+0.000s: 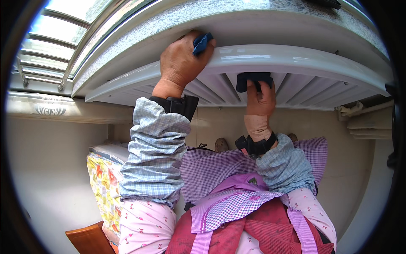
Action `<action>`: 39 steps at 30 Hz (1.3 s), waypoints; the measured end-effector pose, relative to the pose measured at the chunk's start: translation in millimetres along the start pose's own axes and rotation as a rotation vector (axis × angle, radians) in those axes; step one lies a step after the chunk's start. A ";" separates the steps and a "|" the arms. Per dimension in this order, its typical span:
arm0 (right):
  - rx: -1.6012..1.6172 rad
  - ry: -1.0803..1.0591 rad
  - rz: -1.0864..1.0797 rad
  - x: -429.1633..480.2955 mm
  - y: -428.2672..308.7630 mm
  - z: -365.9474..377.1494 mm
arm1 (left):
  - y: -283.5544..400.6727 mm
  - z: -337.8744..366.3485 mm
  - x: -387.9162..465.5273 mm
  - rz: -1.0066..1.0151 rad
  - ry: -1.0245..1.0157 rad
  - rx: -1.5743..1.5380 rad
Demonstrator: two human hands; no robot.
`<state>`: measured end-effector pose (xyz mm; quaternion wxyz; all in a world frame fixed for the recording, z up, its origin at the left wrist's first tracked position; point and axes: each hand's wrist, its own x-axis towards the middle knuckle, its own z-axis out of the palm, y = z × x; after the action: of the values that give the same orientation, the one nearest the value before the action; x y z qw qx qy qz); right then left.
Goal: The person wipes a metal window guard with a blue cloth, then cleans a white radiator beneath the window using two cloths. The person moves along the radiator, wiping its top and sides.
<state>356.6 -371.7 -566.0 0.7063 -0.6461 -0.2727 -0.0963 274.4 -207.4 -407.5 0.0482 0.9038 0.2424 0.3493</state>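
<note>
Before me stands a white panel radiator (244, 58) with a glossy rounded top and vertical fins. My left hand (187, 58) is at the radiator's top edge, its fingers curled down behind it, and a bunch of blue cloth (202, 43) pokes out between thumb and fingers. Lower down, on the front fins, my right hand (261, 96) pinches dark blue cloth (245, 83) against the surface just under the top rail. Whether both pieces belong to one cloth cannot be seen. The left fingertips are hidden.
A speckled stone windowsill (152, 30) overhangs the radiator, with a black object (323, 3) on it. Metal window bars (57, 47) are at the left. Pipes (364, 109) run at the right end. A floral-covered item (103, 184) and a wooden piece (85, 238) are at lower left.
</note>
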 end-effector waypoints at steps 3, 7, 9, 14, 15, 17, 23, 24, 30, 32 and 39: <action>0.038 -0.021 0.015 -7.8 23.0 -0.7 | 0.5 -0.1 -0.1 -0.003 -0.010 0.000; -0.134 -0.090 0.154 -17.4 40.5 -7.3 | -1.5 0.0 0.8 0.006 0.002 0.006; -0.117 -0.086 0.130 -15.2 30.4 -5.7 | -2.3 1.0 0.0 0.007 0.014 0.003; -0.064 0.000 -0.005 -2.3 -10.3 7.1 | -2.7 1.6 3.1 0.016 -0.012 -0.036; -0.032 0.029 0.019 -2.9 -9.8 5.1 | -1.7 0.3 2.7 -0.002 -0.021 -0.032; -0.015 -0.047 0.139 -11.0 5.9 -2.8 | 0.3 -2.3 3.0 -0.014 -0.046 -0.030; -0.222 -0.127 0.444 -63.5 134.7 -16.7 | 0.8 -8.9 1.5 -0.035 -0.059 -0.087; -0.259 -0.154 0.474 -71.5 157.7 -19.8 | 1.1 -9.7 2.1 -0.023 -0.058 -0.093; -0.506 -0.345 0.847 -127.8 288.6 -58.5 | 11.4 -15.5 2.6 0.033 -0.074 -0.115; -0.184 -0.242 1.035 -151.1 328.8 -73.0 | 15.5 -16.1 2.8 0.005 -0.092 -0.143; 0.236 -0.119 1.277 -171.6 359.7 -78.4 | 19.1 -13.6 3.0 0.038 -0.098 -0.207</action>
<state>409.8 -431.9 -964.1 0.6744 -0.6034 0.1175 0.4090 275.2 -223.9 -390.5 0.1462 0.9144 0.1852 0.3288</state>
